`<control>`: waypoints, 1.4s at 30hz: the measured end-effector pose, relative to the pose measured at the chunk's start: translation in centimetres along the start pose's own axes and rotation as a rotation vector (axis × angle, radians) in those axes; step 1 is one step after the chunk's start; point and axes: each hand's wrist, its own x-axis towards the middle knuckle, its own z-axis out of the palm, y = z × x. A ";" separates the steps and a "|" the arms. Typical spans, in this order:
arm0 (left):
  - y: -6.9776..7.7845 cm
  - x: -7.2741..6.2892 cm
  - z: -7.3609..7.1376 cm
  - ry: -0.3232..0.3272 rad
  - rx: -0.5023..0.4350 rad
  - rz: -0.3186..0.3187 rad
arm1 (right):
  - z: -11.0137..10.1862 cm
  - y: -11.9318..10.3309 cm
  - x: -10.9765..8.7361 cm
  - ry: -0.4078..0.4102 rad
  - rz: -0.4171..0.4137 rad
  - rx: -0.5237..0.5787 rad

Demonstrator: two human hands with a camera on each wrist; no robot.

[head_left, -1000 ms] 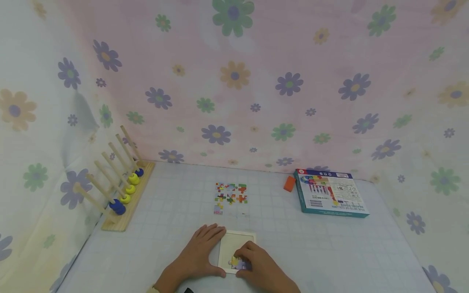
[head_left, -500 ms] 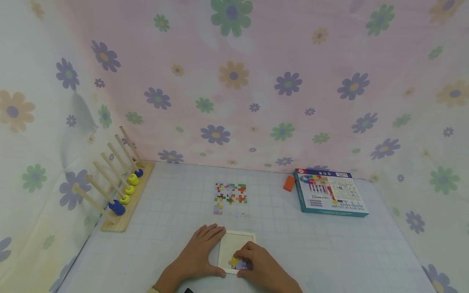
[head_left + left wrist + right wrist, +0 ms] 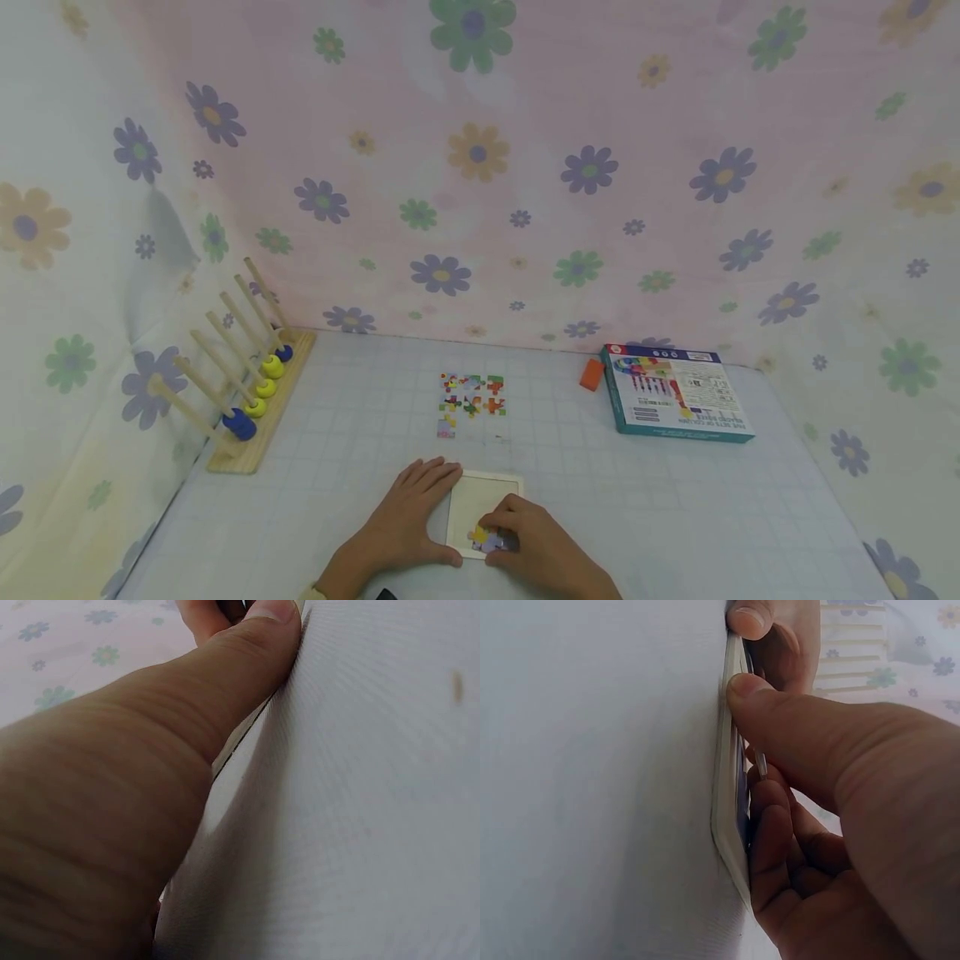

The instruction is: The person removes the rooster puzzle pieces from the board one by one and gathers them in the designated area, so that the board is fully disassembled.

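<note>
A small square puzzle tray (image 3: 474,498) with a pale wooden rim lies on the table in front of me. My left hand (image 3: 408,517) spreads along its left side, fingertips at the far left corner and thumb at the near edge. Over the tray's near right corner, my right hand (image 3: 538,543) has its fingers curled. They pinch a puzzle piece (image 3: 761,763), whose thin edge shows between the fingers in the right wrist view. The right thumb rests on the near rim. Yellow and purple puzzle pieces (image 3: 489,542) lie in that corner, partly hidden by the right hand.
Beyond the tray, several loose puzzle pieces (image 3: 472,407) lie in rows. A wooden peg rack (image 3: 277,400) with blue and yellow beads stands at the left. A boxed toy (image 3: 682,396) and an orange block (image 3: 592,375) lie at the back right. Flowered cloth (image 3: 480,208) surrounds the table.
My right hand has shifted slightly right over the tray corner, and more of the yellow piece shows beside its fingertips. The left hand stays at the tray's left side.
</note>
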 end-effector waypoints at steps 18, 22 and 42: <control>0.1 0.0 -0.1 -0.010 -0.007 -0.006 | 0.2 0.4 -0.1 -0.020 0.025 0.099; 0.1 -0.1 -0.1 -0.015 -0.010 -0.002 | 0.1 0.7 -0.3 -0.027 0.016 0.135; 0.1 -0.1 -0.2 0.005 0.011 0.006 | -3.3 1.3 2.9 0.188 -0.111 0.036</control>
